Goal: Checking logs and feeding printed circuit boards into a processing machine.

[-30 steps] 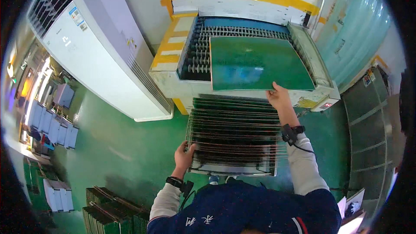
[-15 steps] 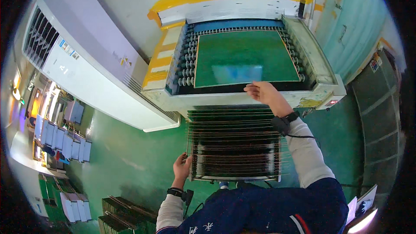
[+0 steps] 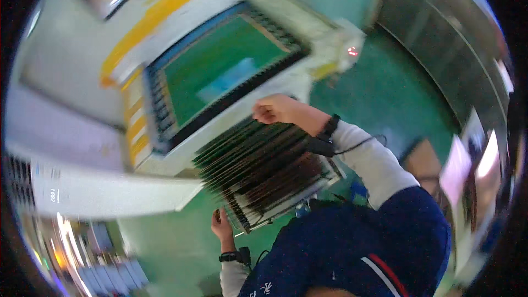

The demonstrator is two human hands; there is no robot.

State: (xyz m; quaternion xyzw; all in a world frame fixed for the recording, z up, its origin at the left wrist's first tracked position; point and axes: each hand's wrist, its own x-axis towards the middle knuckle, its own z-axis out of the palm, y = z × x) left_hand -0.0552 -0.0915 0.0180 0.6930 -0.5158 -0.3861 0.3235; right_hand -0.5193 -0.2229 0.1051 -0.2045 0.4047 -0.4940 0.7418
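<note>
My right hand [image 3: 275,110] hovers over the front of the slotted rack [image 3: 286,187], its fingers curled in with nothing visible in them. Beyond it, a flat green panel [image 3: 225,66] with a pale edge lies on the roller conveyor [image 3: 308,25], apart from the hand. Thin dark panels [image 3: 242,151] stand in rows in the rack. Beside the rack's near left corner is my left hand [image 3: 221,225], its fingers bent. Whether they hold or touch anything there is too blurred to make out.
A white air conditioner [image 3: 110,192] stands to the left of the conveyor. Grey panelling [image 3: 423,49] runs along the right side, with boards and a brown carton [image 3: 422,159] near it. The floor [image 3: 363,88] is green.
The view has turned, so the conveyor and rack appear tilted. My right hand has drawn back from the green panel's front edge and curled. My left hand stays by the rack's corner.
</note>
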